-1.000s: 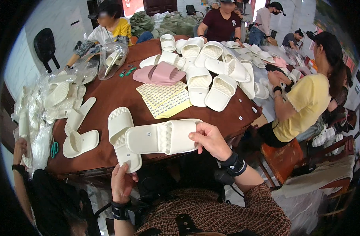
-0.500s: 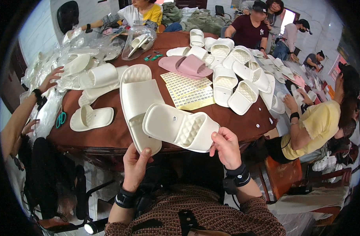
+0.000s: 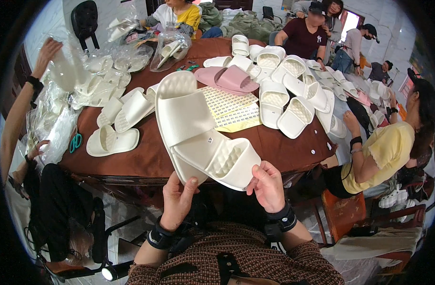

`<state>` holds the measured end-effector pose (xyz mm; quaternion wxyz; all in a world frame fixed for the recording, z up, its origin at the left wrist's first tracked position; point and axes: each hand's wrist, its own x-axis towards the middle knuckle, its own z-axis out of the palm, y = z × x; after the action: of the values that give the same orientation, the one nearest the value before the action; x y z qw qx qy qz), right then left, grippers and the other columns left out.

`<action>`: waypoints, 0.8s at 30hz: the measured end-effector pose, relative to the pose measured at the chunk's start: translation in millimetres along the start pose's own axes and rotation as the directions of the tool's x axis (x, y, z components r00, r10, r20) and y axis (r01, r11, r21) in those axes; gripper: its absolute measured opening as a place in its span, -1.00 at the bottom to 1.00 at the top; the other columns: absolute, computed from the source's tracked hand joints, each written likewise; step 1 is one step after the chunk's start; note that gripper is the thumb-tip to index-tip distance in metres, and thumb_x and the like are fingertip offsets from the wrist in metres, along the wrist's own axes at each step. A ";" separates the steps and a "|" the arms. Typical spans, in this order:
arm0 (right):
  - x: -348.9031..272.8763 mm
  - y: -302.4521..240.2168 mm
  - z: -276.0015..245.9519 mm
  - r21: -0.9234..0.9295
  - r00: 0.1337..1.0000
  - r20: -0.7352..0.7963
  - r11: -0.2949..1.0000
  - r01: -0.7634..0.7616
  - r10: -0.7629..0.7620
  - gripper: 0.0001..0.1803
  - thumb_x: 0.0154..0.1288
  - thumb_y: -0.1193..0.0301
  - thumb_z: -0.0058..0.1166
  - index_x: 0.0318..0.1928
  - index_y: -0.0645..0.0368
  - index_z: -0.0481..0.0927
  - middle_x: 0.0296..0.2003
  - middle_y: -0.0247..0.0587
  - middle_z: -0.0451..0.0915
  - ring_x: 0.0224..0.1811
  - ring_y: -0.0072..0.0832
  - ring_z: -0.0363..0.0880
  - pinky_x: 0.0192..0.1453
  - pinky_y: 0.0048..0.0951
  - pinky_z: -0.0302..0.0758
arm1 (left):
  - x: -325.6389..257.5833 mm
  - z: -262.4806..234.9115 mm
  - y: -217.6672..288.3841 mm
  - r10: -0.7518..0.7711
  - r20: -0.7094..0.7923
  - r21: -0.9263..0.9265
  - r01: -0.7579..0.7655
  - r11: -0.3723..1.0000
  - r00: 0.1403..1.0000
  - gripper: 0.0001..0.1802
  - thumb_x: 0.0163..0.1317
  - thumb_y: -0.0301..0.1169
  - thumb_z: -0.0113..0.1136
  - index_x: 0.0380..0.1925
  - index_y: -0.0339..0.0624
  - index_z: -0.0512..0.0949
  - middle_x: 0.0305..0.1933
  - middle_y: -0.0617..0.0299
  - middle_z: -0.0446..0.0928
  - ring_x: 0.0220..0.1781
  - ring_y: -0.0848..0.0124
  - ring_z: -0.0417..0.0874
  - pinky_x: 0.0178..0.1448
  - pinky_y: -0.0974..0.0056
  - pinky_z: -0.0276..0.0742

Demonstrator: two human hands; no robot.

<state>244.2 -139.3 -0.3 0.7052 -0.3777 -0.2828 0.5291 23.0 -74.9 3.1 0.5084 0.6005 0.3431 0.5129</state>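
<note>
- Left hand [image 3: 179,198] grips one slipper [image 3: 185,118], right hand [image 3: 269,186] a second slipper [image 3: 243,168].
- Brown-clothed tabletop [image 3: 279,154] carries pink slippers [image 3: 239,79] and sticker sheets [image 3: 239,116].
- Behind it: green sacks [image 3: 250,25], black chair [image 3: 84,20].

Left head-worn fisheye, close above, facing down across brown-covered table [image 3: 148,153]

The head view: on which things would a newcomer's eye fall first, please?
Probably first, near the centre, on a white, open-toed slide slipper in the left hand, overlapping a second white, quilted slipper in the right hand. Next, perhaps, on the smooth pink slippers on the brown cloth-covered table, left of the heaped white slippers.
</note>
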 end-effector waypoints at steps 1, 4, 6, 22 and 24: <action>-0.1 0.7 -0.3 0.035 1.000 0.006 0.999 0.001 -0.001 -0.80 0.35 0.32 0.08 -0.30 0.21 0.47 -0.40 -0.22 0.59 -0.56 -0.57 0.55 -0.57 -0.59 0.49 | 0.0 -0.1 0.3 -0.015 0.064 0.047 0.012 0.999 0.998 -0.73 0.35 -0.33 0.13 -0.14 -0.35 0.48 -0.30 0.25 0.57 -0.35 0.56 0.53 -0.29 0.44 0.51; -3.3 4.8 6.8 0.110 0.998 0.047 0.993 -0.034 0.029 -0.79 0.38 0.30 0.06 -0.28 0.20 0.47 -0.39 -0.22 0.60 -0.54 -0.57 0.56 -0.54 -0.59 0.49 | 2.4 3.9 -0.1 -0.025 0.143 0.129 0.007 0.992 0.989 -0.72 0.35 -0.34 0.12 -0.11 -0.38 0.47 -0.33 0.23 0.58 -0.36 0.55 0.56 -0.31 0.43 0.53; -6.7 6.4 15.3 0.139 0.997 0.070 0.990 -0.032 0.022 -0.79 0.39 0.30 0.04 -0.28 0.19 0.47 -0.38 -0.22 0.60 -0.54 -0.57 0.56 -0.53 -0.58 0.50 | 3.3 8.4 2.6 0.032 0.274 0.337 -0.127 0.933 0.961 -0.73 0.33 -0.40 0.13 -0.11 -0.41 0.45 -0.42 0.25 0.57 -0.44 0.57 0.55 -0.36 0.43 0.52; 1.0 3.9 38.0 0.103 0.950 0.297 0.986 -0.134 0.098 -0.77 0.44 0.36 -0.07 -0.05 0.25 0.47 -0.25 -0.21 0.62 -0.29 -0.51 0.62 -0.29 -0.53 0.57 | 2.5 13.9 -21.1 -0.168 0.189 -0.039 0.179 0.983 0.967 -0.80 0.31 -0.51 0.09 -0.10 -0.38 0.49 -0.32 0.23 0.62 -0.42 0.54 0.61 -0.39 0.45 0.55; -1.7 -2.7 36.5 0.075 0.940 0.326 0.988 -0.134 0.102 -0.74 0.44 0.39 -0.08 0.03 0.29 0.46 -0.21 -0.19 0.61 -0.25 -0.49 0.63 -0.25 -0.51 0.59 | 5.6 7.4 -13.1 -0.206 0.193 -0.077 0.224 0.971 0.959 -0.80 0.33 -0.50 0.06 -0.09 -0.36 0.50 -0.27 0.21 0.62 -0.39 0.52 0.62 -0.39 0.45 0.56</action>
<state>216.1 -132.8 22.2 0.6341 -0.2688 -0.3449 0.6378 32.9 -68.4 -7.7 0.6196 0.5786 0.3324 0.4132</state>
